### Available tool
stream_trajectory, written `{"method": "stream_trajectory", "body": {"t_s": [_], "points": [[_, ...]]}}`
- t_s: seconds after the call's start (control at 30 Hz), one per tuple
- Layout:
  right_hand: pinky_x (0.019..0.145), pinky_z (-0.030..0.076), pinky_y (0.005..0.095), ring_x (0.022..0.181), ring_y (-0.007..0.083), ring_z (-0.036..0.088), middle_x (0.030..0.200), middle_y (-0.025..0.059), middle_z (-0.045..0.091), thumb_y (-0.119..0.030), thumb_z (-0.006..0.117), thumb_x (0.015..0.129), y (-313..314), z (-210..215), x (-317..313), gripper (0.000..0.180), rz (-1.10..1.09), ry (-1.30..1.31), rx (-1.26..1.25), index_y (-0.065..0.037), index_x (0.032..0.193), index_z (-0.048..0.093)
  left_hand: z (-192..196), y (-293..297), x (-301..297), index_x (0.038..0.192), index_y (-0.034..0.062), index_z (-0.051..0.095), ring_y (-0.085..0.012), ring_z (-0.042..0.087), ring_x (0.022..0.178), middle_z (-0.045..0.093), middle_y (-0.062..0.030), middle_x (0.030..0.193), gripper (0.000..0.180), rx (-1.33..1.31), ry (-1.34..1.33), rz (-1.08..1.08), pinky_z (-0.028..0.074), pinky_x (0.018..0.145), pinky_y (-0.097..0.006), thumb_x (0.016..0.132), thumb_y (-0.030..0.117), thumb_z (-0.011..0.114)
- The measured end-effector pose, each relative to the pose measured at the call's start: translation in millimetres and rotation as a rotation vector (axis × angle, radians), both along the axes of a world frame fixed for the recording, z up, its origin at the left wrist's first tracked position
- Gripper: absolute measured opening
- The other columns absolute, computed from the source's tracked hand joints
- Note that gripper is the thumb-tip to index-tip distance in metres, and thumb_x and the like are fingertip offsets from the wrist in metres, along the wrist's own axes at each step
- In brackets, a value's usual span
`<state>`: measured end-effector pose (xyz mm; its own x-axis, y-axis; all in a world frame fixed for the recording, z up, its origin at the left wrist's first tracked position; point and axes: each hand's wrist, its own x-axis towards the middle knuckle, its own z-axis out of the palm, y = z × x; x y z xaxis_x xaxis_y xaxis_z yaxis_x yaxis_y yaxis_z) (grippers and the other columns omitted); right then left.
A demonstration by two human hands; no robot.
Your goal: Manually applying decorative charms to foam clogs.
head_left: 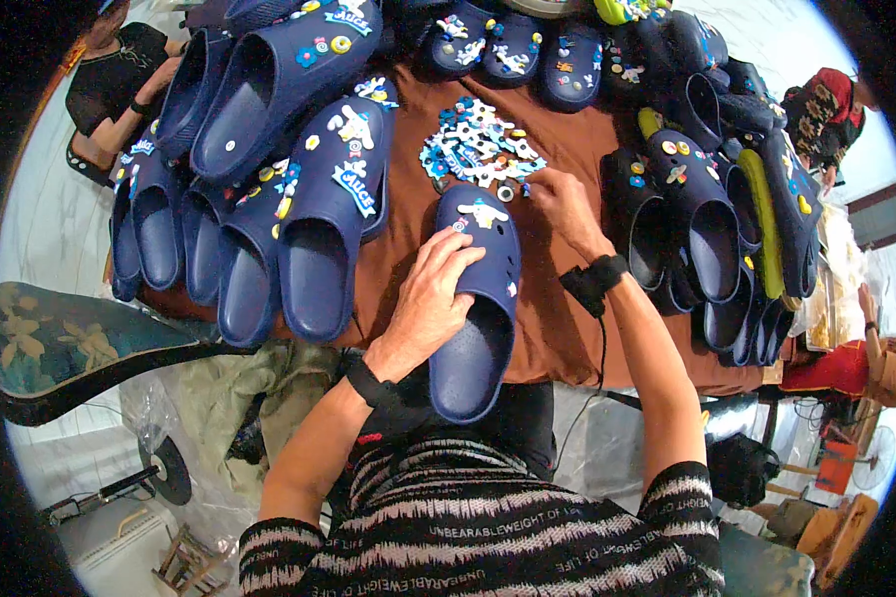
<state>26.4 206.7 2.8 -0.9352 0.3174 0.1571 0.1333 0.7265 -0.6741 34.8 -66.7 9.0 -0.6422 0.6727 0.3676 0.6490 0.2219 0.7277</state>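
Note:
A navy blue clog (474, 368) lies at the table's near edge, its toe pointing away from me. My left hand (430, 289) grips it, with fingers across the upper. A white character charm (482, 215) sits on its toe, and a small round charm shows beside my left fingertips. My right hand (567, 211) is just right of the toe, fingers pinched at a small blue shoe charm, partly hidden by the fingers. Beyond the toe lies a pile of loose charms (478, 144) in white, blue and yellow. A small dark ring-shaped piece (506, 192) rests between pile and clog.
Decorated navy clogs (319, 249) are heaped at the left of the brown cloth (558, 328). More clogs (707, 219) crowd the right side, with others along the back. A cable hangs from my right wristband (595, 283). Other people are at the far left and right.

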Motion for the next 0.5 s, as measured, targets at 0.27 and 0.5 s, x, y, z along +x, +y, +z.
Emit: {"method": "stream_trajectory", "body": {"t_s": [0.27, 0.5], "points": [[0.081, 0.051, 0.0509, 0.096, 0.0409, 0.064, 0.099, 0.0220, 0.066, -0.017, 0.063, 0.088, -26.8, -10.1, -18.3, 0.020, 0.083, -0.158, 0.360, -0.005, 0.104, 0.063, 6.6, -6.7, -5.8, 0.124, 0.0013, 0.058, -0.0371, 0.038, 0.137, 0.050, -0.0193, 0.136, 0.046, -0.026, 0.008, -0.121, 0.031, 0.114, -0.045, 0.093, 0.035, 0.063], [0.078, 0.051, 0.0451, 0.089, 0.0375, 0.065, 0.092, 0.0191, 0.066, -0.013, 0.067, 0.086, -14.0, -31.5, -10.1, 0.020, 0.081, 0.008, 0.295, -0.003, 0.101, 0.059, 13.7, 19.9, -1.5, 0.131, 0.0002, 0.051, -0.0382, 0.041, 0.132, 0.044, -0.0228, 0.138, 0.046, -0.021, -0.059, 0.070, 0.032, 0.112, -0.045, 0.098, 0.031, 0.056]]}}
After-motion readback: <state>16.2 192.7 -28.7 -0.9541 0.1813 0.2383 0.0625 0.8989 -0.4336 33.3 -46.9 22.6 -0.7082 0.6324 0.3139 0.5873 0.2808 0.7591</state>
